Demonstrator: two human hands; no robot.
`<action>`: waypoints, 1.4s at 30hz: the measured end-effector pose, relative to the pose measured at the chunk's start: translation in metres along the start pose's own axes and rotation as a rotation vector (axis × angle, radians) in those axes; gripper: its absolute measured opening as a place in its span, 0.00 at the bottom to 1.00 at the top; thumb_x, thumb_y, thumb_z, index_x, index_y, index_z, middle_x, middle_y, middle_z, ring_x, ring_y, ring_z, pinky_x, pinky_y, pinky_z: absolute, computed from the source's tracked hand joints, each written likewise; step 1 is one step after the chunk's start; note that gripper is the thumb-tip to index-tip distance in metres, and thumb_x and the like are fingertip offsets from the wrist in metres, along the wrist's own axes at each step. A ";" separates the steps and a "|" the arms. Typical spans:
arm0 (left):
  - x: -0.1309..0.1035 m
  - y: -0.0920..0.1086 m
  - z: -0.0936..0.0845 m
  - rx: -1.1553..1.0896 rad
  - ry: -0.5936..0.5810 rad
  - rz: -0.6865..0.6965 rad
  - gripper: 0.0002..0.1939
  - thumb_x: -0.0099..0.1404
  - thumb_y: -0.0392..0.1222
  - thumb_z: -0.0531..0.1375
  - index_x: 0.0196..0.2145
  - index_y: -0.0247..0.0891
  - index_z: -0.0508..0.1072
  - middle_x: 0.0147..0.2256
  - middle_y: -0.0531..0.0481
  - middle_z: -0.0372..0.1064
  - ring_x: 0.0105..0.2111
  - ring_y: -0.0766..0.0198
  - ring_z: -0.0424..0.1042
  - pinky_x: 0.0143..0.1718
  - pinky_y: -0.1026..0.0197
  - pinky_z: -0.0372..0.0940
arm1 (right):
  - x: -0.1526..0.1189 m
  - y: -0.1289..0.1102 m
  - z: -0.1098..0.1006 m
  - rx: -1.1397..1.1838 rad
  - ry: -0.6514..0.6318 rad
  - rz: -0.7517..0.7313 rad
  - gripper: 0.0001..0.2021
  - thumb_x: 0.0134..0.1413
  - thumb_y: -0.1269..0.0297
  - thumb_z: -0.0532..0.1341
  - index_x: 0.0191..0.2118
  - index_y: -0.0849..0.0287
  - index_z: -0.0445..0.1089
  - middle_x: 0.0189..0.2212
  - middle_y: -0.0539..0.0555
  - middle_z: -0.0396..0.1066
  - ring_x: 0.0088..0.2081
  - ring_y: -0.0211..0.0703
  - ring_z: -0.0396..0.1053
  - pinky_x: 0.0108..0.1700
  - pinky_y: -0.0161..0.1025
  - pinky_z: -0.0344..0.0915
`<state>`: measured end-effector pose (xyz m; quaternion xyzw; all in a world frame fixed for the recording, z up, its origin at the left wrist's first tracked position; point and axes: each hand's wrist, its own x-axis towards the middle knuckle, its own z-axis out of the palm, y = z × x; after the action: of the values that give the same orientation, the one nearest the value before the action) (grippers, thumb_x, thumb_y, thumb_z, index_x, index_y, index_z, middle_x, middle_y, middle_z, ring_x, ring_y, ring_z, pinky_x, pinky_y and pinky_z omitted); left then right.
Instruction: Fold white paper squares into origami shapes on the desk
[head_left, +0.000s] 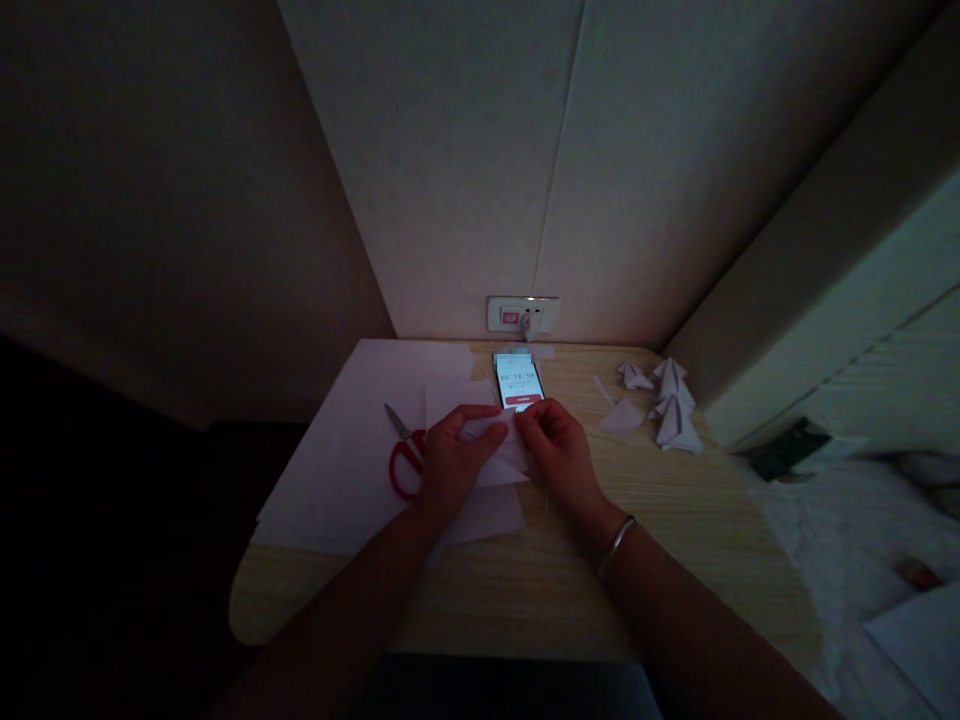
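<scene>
Between my two hands is a piece of white paper (495,458), pinched near its upper edge. My left hand (459,455) grips its left part between thumb and fingers. At the right end of that edge, the thumb and fingertips of my right hand (556,445) close on the same paper. Red-handled scissors (406,460) lie just left of my left hand, blades pointing up and left, on large white sheets (337,450). Beyond my fingertips a lit phone (519,378) shows a timer; its lower end is partly hidden.
Folded paper pieces (677,408) and a smaller one (634,376) sit at the table's back right, beside a flat paper scrap (622,416). A wall socket (523,314) with a plug is behind the wooden table (525,620).
</scene>
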<state>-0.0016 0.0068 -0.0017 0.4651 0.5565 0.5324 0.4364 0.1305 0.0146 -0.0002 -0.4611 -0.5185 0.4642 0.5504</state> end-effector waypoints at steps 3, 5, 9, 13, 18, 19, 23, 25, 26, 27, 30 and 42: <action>0.000 0.002 0.000 -0.001 -0.004 0.005 0.15 0.51 0.46 0.66 0.36 0.38 0.76 0.23 0.56 0.69 0.18 0.73 0.59 0.19 0.70 0.55 | -0.001 -0.001 0.000 -0.010 0.003 -0.048 0.08 0.51 0.59 0.60 0.28 0.57 0.63 0.23 0.46 0.61 0.24 0.34 0.58 0.26 0.32 0.56; 0.000 0.003 0.001 -0.009 -0.015 0.015 0.14 0.51 0.45 0.65 0.35 0.38 0.76 0.25 0.54 0.71 0.20 0.72 0.61 0.21 0.70 0.57 | -0.002 -0.002 0.000 -0.026 0.008 -0.080 0.08 0.52 0.60 0.60 0.29 0.57 0.63 0.23 0.46 0.61 0.24 0.34 0.58 0.27 0.32 0.56; 0.001 0.002 0.000 -0.018 -0.027 0.047 0.13 0.50 0.44 0.66 0.34 0.38 0.77 0.29 0.53 0.73 0.23 0.71 0.64 0.24 0.69 0.60 | -0.003 -0.001 0.000 -0.048 0.007 -0.107 0.07 0.53 0.61 0.59 0.28 0.57 0.63 0.23 0.46 0.61 0.24 0.34 0.57 0.27 0.32 0.55; 0.001 -0.002 -0.001 -0.002 -0.006 0.036 0.13 0.50 0.45 0.66 0.34 0.38 0.77 0.28 0.53 0.73 0.22 0.71 0.64 0.22 0.70 0.58 | -0.002 0.002 0.002 -0.043 0.004 -0.086 0.07 0.53 0.60 0.60 0.32 0.57 0.64 0.25 0.46 0.63 0.25 0.35 0.60 0.28 0.32 0.57; -0.001 0.001 0.000 0.035 -0.014 0.036 0.12 0.51 0.45 0.66 0.33 0.38 0.76 0.27 0.53 0.72 0.23 0.70 0.65 0.24 0.69 0.60 | 0.000 0.003 0.000 -0.072 -0.068 -0.006 0.11 0.53 0.55 0.59 0.34 0.58 0.68 0.24 0.48 0.65 0.26 0.37 0.61 0.28 0.34 0.59; -0.001 0.002 0.001 0.029 -0.017 0.039 0.12 0.50 0.44 0.66 0.33 0.38 0.76 0.28 0.53 0.72 0.24 0.70 0.65 0.24 0.69 0.60 | 0.000 0.002 0.000 -0.082 -0.071 0.000 0.11 0.53 0.54 0.58 0.31 0.58 0.68 0.24 0.48 0.65 0.25 0.37 0.61 0.28 0.34 0.58; 0.000 0.006 0.001 -0.128 -0.040 0.052 0.16 0.53 0.43 0.64 0.41 0.38 0.74 0.29 0.53 0.71 0.23 0.71 0.64 0.23 0.70 0.59 | 0.000 -0.001 -0.002 -0.092 -0.007 -0.009 0.11 0.52 0.56 0.59 0.28 0.58 0.67 0.22 0.47 0.65 0.24 0.36 0.59 0.26 0.33 0.57; 0.001 0.007 0.000 -0.233 -0.057 0.024 0.19 0.55 0.46 0.62 0.44 0.39 0.72 0.26 0.55 0.69 0.21 0.72 0.62 0.22 0.70 0.57 | 0.001 -0.002 -0.002 -0.131 0.035 -0.038 0.11 0.53 0.56 0.58 0.27 0.58 0.67 0.23 0.48 0.65 0.25 0.36 0.60 0.27 0.33 0.57; 0.002 0.007 0.000 -0.253 -0.068 0.006 0.19 0.55 0.47 0.63 0.44 0.38 0.71 0.25 0.56 0.69 0.20 0.73 0.61 0.21 0.70 0.56 | 0.001 -0.002 -0.003 -0.157 0.050 -0.057 0.11 0.53 0.57 0.58 0.27 0.58 0.67 0.23 0.48 0.66 0.25 0.37 0.61 0.27 0.33 0.57; 0.002 0.007 0.000 -0.243 -0.081 -0.014 0.20 0.53 0.47 0.64 0.43 0.38 0.72 0.25 0.56 0.68 0.20 0.73 0.61 0.21 0.70 0.56 | 0.001 -0.002 -0.003 -0.184 0.057 -0.079 0.11 0.54 0.57 0.58 0.28 0.58 0.68 0.23 0.48 0.66 0.26 0.37 0.61 0.27 0.33 0.57; 0.002 0.007 0.001 -0.092 -0.111 -0.071 0.21 0.48 0.48 0.67 0.39 0.36 0.73 0.24 0.55 0.69 0.19 0.73 0.61 0.20 0.70 0.55 | 0.002 -0.002 -0.004 -0.255 0.045 -0.131 0.10 0.55 0.58 0.57 0.29 0.58 0.68 0.24 0.49 0.67 0.27 0.38 0.62 0.29 0.34 0.58; -0.002 0.007 0.000 -0.090 -0.133 -0.018 0.16 0.52 0.46 0.64 0.38 0.38 0.72 0.21 0.58 0.64 0.17 0.74 0.57 0.19 0.71 0.52 | 0.002 -0.002 -0.004 -0.096 -0.020 0.010 0.12 0.52 0.55 0.59 0.28 0.59 0.68 0.22 0.47 0.65 0.24 0.35 0.58 0.25 0.32 0.56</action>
<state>-0.0004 0.0050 0.0052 0.4744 0.5060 0.5210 0.4975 0.1348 0.0164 0.0019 -0.4851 -0.5433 0.4462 0.5200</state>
